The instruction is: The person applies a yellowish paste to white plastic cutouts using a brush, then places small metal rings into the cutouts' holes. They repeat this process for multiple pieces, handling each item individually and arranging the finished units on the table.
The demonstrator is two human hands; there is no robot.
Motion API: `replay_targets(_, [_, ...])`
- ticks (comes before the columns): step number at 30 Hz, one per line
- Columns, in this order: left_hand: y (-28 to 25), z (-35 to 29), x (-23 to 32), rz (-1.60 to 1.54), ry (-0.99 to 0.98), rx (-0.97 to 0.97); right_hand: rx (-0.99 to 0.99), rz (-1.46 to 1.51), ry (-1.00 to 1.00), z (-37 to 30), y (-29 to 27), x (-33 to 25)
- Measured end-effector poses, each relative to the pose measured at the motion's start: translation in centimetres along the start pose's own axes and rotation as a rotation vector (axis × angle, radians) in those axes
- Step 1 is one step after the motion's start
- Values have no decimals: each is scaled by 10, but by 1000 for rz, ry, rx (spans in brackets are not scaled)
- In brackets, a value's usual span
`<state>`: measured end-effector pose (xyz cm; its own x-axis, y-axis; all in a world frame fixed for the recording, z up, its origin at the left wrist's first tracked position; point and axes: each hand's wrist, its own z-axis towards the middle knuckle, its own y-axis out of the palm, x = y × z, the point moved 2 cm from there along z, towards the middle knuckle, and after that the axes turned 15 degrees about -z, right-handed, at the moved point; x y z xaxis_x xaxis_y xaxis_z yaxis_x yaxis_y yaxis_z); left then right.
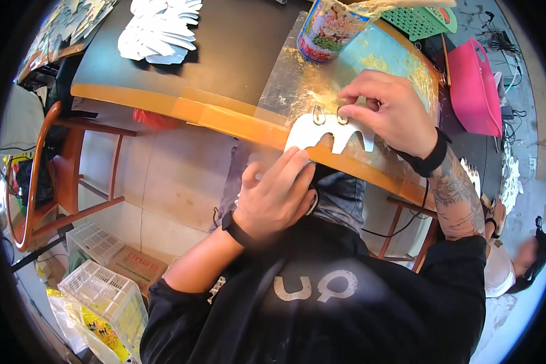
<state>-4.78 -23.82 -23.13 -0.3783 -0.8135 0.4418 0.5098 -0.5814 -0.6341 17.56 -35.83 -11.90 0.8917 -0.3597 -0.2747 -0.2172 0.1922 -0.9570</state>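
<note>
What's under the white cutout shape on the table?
The white cutout lies on a clear plastic sheet at the table's edge. The right hand covers its upper right part.

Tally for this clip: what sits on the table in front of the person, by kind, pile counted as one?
White cut-out shape under the right hand (left hand is below the table edge): 1
Metal clips on it: 2
Printed can: 1
Pile of white cut-outs: 1
Clear plastic sheet: 1
Total: 6

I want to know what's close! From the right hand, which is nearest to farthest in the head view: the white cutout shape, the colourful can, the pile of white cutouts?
1. White cutout shape: touching the right hand, at the table edge.
2. Colourful can: further up the table, slightly left.
3. Pile of white cutouts: far left on the table.
</note>
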Motion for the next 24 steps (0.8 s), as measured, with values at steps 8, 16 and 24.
replay_targets(8, [4,-1,-3,-12,11,23,-16,-481,-232,-41,-12,-18])
replay_targets(16, [5,-4,-5,-15,23,10,-84,-574,-258,-44,-9,-22])
replay_targets(24, [3,-3,-6,-27,28,-3,110,-491,-99,-57,-73,11])
